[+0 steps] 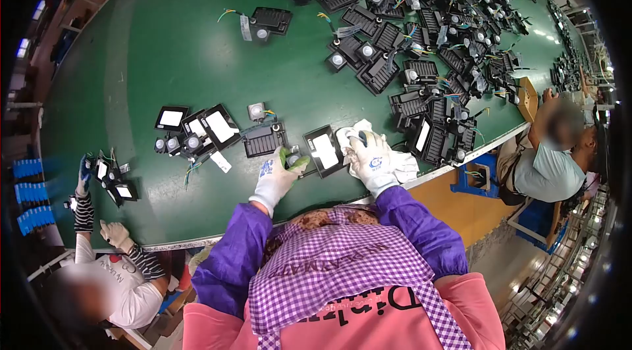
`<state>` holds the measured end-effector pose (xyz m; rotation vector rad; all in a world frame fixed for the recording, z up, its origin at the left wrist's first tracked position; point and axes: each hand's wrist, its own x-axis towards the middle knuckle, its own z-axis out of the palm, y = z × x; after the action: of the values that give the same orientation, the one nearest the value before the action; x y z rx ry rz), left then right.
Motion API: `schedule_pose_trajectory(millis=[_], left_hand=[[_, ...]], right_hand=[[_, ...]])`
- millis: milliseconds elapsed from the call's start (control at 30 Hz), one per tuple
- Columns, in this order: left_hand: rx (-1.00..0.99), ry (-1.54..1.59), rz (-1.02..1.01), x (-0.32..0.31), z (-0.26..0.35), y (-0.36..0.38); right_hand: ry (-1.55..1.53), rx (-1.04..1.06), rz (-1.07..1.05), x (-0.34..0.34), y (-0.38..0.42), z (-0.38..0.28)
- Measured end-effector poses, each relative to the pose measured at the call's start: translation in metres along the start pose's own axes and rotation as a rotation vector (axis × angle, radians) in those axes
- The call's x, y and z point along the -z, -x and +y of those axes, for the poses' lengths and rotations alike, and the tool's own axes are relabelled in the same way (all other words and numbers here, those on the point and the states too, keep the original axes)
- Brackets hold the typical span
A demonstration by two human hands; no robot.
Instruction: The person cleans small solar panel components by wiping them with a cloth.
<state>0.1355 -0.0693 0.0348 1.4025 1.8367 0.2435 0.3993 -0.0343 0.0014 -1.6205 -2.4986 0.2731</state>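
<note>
A: What sits at the far left of the green worktop (164, 41)?

B: A co-worker in striped sleeves, with one gloved hand (83, 172) raised by a small cluster of black lamp units (113, 182) at the worktop's left edge, the other gloved hand (115, 233) lower, near the worktop's near rim.

A: And moving right?

B: A row of lamp units (197, 127) lies face up, white panels showing, with wired sensor pieces beside them. Just right of that row lies a ribbed housing (263, 140), back upward.

A: Where is the wearer's left hand?

B: The left hand (280, 175), in a white glove with green fingertips, is curled about a small part at the near edge; what exactly it grips cannot be told. It lies just left of the floodlight (324, 150).

A: The floodlight itself?

B: It lies face up on the worktop, between the two hands, near the worktop's near edge.

A: And the right hand?

B: The right hand (370, 159), gloved white, is clenched on a white cloth (401, 164) which lies just right of the floodlight, touching it.

A: Further right?

B: A large heap of black housings (421, 34) with coloured wires spreads toward the far right. Another person (550, 159) sits at the worktop's right edge.
</note>
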Motion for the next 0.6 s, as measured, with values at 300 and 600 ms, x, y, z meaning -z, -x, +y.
schedule_pose_trajectory(millis=[300,600], left_hand=[[0.234,0.897,-0.543,-0.009,0.009,-0.011],[0.18,0.791,-0.395,-0.009,0.02,-0.009]], right_hand=[[-0.272,-0.312,-0.043,0.015,-0.032,-0.011],[-0.669,-0.486,0.169,0.017,-0.055,0.013]])
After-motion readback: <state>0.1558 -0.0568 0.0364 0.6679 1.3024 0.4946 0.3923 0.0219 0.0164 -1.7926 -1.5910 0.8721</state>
